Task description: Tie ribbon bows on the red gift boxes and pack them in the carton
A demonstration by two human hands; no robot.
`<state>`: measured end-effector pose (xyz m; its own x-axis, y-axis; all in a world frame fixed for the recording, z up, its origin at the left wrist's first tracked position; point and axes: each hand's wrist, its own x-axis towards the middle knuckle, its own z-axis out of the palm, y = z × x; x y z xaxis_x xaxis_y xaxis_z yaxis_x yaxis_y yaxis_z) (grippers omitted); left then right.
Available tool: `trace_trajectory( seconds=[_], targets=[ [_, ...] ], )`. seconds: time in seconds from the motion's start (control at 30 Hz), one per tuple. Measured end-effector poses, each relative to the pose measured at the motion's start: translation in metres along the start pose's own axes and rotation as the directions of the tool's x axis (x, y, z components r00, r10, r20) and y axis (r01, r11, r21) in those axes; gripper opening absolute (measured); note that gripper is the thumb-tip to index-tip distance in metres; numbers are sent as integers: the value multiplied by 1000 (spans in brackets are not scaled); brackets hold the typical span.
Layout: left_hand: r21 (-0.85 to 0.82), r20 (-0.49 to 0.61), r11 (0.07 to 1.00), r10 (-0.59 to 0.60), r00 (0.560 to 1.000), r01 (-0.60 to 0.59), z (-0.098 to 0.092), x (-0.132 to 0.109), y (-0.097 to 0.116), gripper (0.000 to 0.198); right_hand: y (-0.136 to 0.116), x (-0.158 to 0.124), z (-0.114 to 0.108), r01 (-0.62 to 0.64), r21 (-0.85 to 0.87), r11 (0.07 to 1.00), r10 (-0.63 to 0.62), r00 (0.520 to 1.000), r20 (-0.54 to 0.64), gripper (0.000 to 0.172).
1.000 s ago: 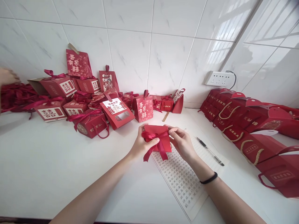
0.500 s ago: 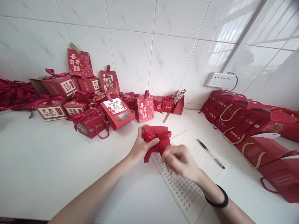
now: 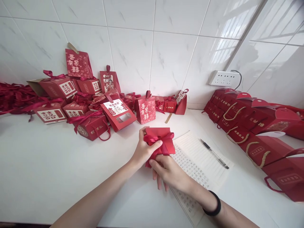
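A small red gift box [image 3: 163, 139] tied with a red ribbon bow [image 3: 155, 139] sits at the middle of the white counter. My left hand [image 3: 144, 148] grips its left side, thumb pressed on the bow. Just below the box, my right hand [image 3: 167, 172] rests with fingers curled at the box's lower edge, touching a hanging ribbon end; whether it pinches the ribbon is unclear. The right wrist wears a black band [image 3: 213, 205].
A printed sheet [image 3: 201, 158] with a black pen [image 3: 215, 153] lies right of the box. Red gift boxes [image 3: 92, 104] are piled at the back left, loose ribbons [image 3: 14, 98] far left. Red handled bags [image 3: 256, 133] line the right. A wall socket [image 3: 223, 78] sits above.
My right hand left the box's right side and swept down and left to the box's lower edge. A hand at the far left edge is gone. The left hand kept its grip.
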<state>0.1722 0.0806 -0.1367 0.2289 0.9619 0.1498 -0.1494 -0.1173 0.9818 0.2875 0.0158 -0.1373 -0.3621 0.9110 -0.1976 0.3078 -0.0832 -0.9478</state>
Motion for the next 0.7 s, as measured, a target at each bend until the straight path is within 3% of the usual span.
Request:
trace_trajectory(
  seconds=[0.33, 0.7],
  targets=[
    [-57, 14, 997, -45, 999, 45, -1, 1, 0, 52, 1, 2, -3, -14, 24, 1000, 11, 988, 156, 24],
    [-22, -19, 999, -38, 999, 37, 1, -2, 4, 53, 2, 2, -5, -13, 17, 1000, 9, 974, 225, 24]
  ],
)
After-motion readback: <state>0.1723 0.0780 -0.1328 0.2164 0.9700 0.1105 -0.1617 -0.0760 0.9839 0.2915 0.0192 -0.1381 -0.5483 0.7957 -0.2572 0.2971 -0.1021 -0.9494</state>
